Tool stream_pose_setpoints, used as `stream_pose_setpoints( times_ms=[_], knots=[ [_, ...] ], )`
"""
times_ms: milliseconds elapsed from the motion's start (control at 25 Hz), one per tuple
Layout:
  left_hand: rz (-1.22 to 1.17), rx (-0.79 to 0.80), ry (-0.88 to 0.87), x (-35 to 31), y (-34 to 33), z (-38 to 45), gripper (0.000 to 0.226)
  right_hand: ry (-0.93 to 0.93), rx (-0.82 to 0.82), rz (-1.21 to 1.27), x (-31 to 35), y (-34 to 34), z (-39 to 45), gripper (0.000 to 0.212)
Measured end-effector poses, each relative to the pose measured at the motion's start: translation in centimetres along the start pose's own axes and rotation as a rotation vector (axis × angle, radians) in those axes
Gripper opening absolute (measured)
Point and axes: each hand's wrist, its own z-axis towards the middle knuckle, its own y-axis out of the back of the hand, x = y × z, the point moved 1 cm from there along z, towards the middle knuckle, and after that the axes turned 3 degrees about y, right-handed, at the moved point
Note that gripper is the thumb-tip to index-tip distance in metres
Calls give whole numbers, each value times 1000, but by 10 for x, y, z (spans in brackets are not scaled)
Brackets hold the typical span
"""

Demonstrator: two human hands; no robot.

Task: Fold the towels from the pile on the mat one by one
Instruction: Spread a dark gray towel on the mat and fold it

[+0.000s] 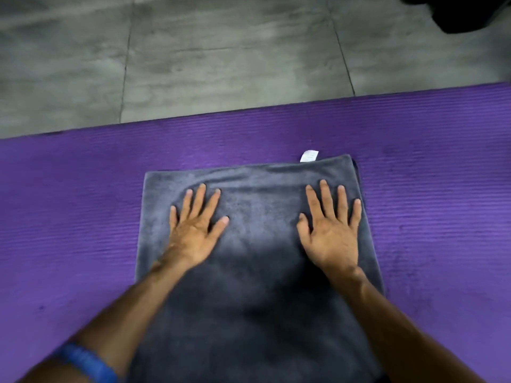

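Note:
A dark grey towel (257,286) lies flat on the purple mat (69,203), running from the mat's middle down to the bottom of the view. A small white label (309,156) sticks out at its far edge. My left hand (195,228) presses flat on the towel's far left part, fingers spread and straight. On the far right part my right hand (330,225) presses flat the same way. The pile of towels is out of view.
Grey floor tiles (221,56) stretch beyond the mat's far edge. A dark object (464,12) sits at the top right corner. A blue band (88,363) circles my left forearm.

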Motion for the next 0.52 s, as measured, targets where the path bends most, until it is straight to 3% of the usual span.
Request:
stream_pose_setpoints(
  times_ms=[160, 320, 440, 520],
  knots=[
    [-79, 64, 209, 21, 36, 60, 66, 0, 11, -26, 3, 2, 2, 64],
    [-84, -248, 54, 9, 20, 28, 63, -11, 23, -54, 3, 5, 4, 65],
    [23, -244, -83, 14, -9, -20, 65, -6, 40, -51, 3, 6, 4, 66],
    [43, -225, -84, 24, -17, -21, 66, -13, 63, -41, 1, 6, 7, 67]
  ],
)
